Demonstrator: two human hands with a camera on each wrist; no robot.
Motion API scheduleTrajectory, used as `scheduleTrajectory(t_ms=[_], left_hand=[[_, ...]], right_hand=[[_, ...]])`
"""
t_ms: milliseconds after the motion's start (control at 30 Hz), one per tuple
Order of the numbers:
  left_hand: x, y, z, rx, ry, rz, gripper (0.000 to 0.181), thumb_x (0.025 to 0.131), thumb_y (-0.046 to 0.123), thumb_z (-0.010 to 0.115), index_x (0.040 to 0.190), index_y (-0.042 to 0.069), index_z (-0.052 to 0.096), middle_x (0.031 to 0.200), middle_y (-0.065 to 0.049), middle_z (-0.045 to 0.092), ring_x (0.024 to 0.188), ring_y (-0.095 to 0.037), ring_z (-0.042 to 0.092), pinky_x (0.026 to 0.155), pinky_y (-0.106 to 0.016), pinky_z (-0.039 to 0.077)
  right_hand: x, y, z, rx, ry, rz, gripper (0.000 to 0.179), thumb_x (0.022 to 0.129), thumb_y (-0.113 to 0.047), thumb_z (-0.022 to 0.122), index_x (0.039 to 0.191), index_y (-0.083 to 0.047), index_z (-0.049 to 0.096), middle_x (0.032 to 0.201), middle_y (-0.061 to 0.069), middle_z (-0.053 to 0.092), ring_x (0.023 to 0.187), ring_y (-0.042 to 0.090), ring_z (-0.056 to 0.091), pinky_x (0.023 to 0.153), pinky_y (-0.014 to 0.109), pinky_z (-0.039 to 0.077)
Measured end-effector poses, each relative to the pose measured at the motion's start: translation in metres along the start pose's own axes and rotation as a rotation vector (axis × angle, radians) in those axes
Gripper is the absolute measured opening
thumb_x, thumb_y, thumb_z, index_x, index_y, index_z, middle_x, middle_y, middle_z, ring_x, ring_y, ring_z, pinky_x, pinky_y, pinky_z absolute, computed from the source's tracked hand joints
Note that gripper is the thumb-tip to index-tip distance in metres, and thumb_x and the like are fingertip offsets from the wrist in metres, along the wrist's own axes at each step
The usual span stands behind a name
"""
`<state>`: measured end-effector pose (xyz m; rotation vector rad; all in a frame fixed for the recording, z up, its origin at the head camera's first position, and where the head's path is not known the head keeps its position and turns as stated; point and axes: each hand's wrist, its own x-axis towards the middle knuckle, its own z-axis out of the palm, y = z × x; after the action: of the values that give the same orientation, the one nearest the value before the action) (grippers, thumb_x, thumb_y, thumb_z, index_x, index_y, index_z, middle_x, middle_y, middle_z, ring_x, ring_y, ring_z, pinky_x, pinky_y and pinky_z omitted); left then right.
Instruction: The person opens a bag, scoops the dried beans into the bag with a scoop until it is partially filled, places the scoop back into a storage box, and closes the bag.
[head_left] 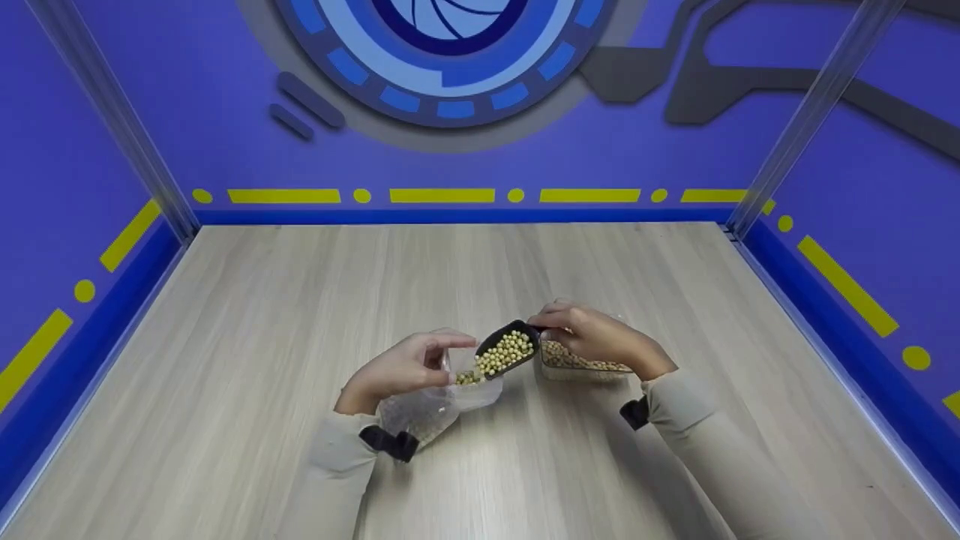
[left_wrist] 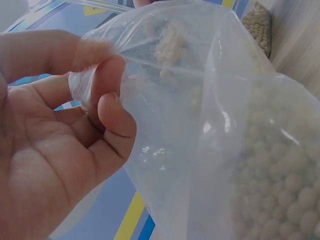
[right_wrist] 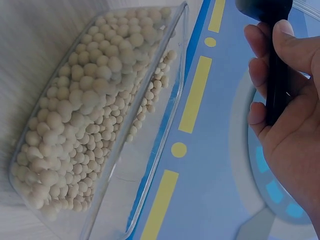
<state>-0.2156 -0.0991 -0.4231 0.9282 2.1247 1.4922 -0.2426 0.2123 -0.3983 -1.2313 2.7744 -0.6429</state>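
My left hand [head_left: 405,369] pinches the upper edge of a clear plastic bag [left_wrist: 165,125] between thumb and fingers, and the bag's mouth gapes. Pale round beans [left_wrist: 282,195], like soybeans, fill the lower part of the bag. My right hand [head_left: 592,332] grips the handle [right_wrist: 276,85] of a black scoop [head_left: 517,327]. The scoop is heaped with beans [head_left: 504,352], and its front lip tilts down at the bag's mouth. Under my right hand stands a clear rectangular container [head_left: 585,373] holding many more beans [right_wrist: 95,95].
A light wood-grain table [head_left: 300,300] lies under everything. Blue panels [head_left: 180,97] with yellow dashes rise at its back and sides, joined by metal corner posts [head_left: 817,112]. Black straps [head_left: 390,442] circle both wrists over the light sleeves [head_left: 735,442].
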Motion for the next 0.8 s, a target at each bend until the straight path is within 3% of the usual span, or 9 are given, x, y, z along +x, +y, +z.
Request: scheduleTrajectory(t_ms=[533, 800], left_hand=[[-0.0003, -0.0024, -0.0004, 0.005, -0.003, 0.004, 0.056, 0.082, -0.004, 0.06, 0.137, -0.004, 0.049, 0.101, -0.009, 0.054, 0.067, -0.007, 0.039, 0.065, -0.019, 0.044], [-0.0002, -0.0024, -0.0002, 0.022, -0.007, 0.018, 0.056, 0.082, -0.005, 0.06, 0.137, -0.005, 0.049, 0.124, -0.019, 0.055, 0.069, -0.006, 0.041, 0.066, -0.018, 0.043]], right_hand=[[0.0023, -0.0017, -0.0017, -0.011, -0.012, -0.008, 0.029, 0.095, -0.007, 0.056, 0.122, -0.004, 0.065, 0.11, 0.009, 0.067, 0.105, 0.024, 0.062, 0.091, 0.04, 0.05], [0.0029, -0.0022, -0.0028, -0.024, -0.014, -0.021, 0.03, 0.094, -0.005, 0.056, 0.122, -0.003, 0.065, 0.108, 0.009, 0.067, 0.102, 0.024, 0.062, 0.088, 0.039, 0.051]])
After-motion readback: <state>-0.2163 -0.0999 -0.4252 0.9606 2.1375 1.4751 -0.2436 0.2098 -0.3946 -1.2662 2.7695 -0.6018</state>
